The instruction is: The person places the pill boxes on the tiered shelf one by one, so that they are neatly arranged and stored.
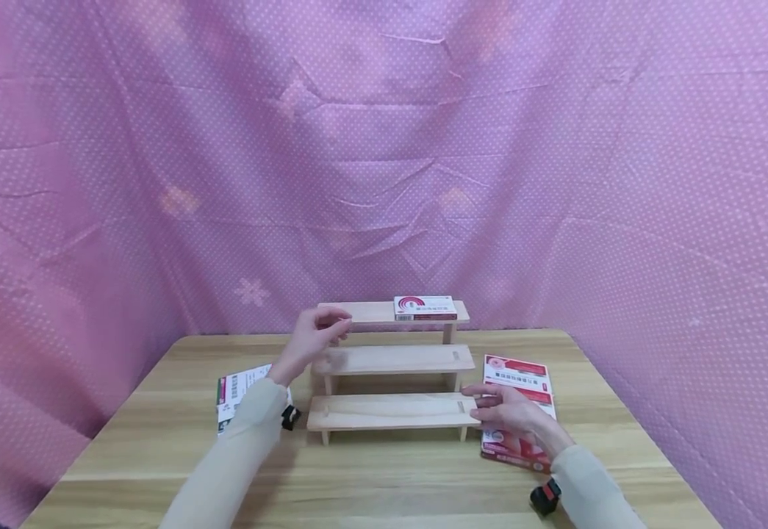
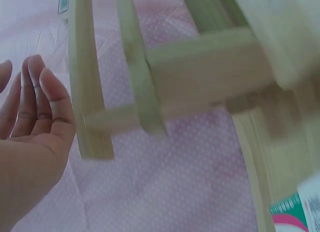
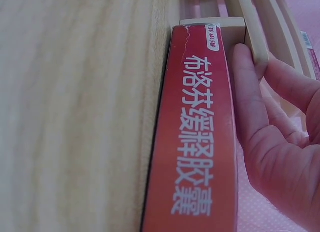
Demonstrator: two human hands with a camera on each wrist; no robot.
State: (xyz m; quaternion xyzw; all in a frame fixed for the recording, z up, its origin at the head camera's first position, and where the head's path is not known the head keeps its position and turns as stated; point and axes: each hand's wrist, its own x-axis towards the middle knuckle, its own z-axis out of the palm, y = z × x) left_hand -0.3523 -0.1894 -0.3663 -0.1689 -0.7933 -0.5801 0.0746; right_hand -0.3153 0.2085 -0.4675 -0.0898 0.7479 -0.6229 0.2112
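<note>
A three-step wooden display stand stands mid-table. On its top board lies a white and red medicine box. My left hand is beside the left end of the top board, fingers loosely bent and holding nothing. In the left wrist view the fingers are apart from the boards. My right hand pinches the right end of the bottom board between thumb and fingers. Below that hand, a red medicine box lies close against the stand's leg in the right wrist view.
More red and white medicine boxes lie right of the stand, partly under the right hand. White and green boxes lie left, partly behind the left sleeve. A pink dotted curtain hangs behind the wooden table.
</note>
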